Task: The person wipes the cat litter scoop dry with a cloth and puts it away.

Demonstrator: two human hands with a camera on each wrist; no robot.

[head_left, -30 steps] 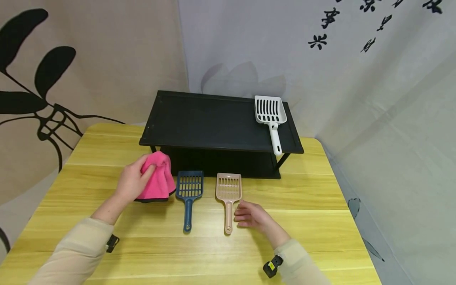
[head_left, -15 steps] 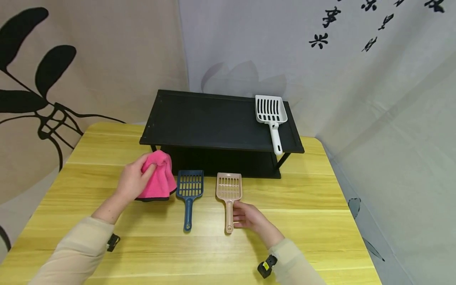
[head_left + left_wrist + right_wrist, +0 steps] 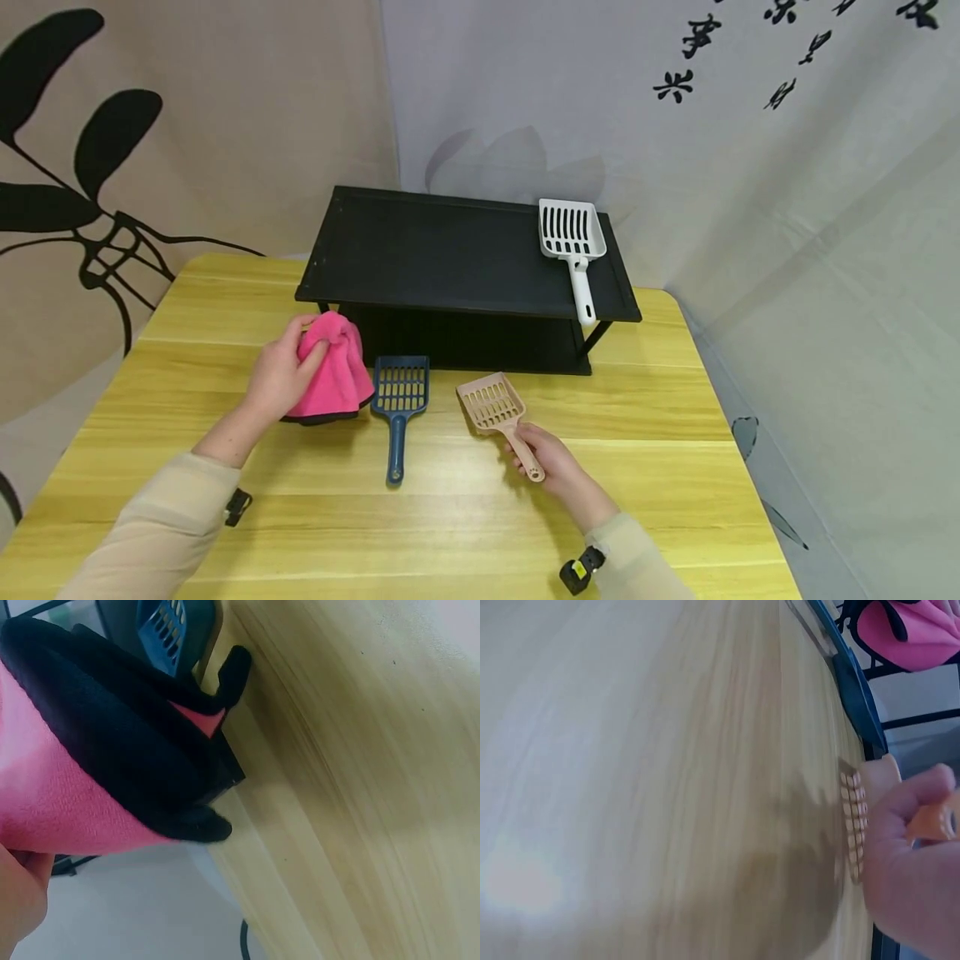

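My left hand [image 3: 281, 375] grips a pink cloth [image 3: 335, 367] with dark edging, left of the shelf's front; in the left wrist view the cloth [image 3: 67, 795] hangs above the table in folds. My right hand [image 3: 551, 458] holds a beige slotted litter scoop [image 3: 492, 402] by its handle. The scoop is tilted, its head pointing up and left, and its shadow falls on the table. In the right wrist view the fingers wrap the handle [image 3: 934, 821]. Between the hands, a blue litter scoop [image 3: 400, 392] lies on the table with its handle toward me.
A black two-tier shelf [image 3: 442, 258] stands at the back of the wooden table [image 3: 420, 550]. On the right of its top tier lies a white litter scoop [image 3: 573, 233], its handle reaching over the front edge. Printed fabric [image 3: 495, 100] hangs behind the table.
My right hand has taken hold of the beige scoop's handle, lifted it and turned it, swinging the handle to the right. The left hand with the cloth has stayed nearly still.
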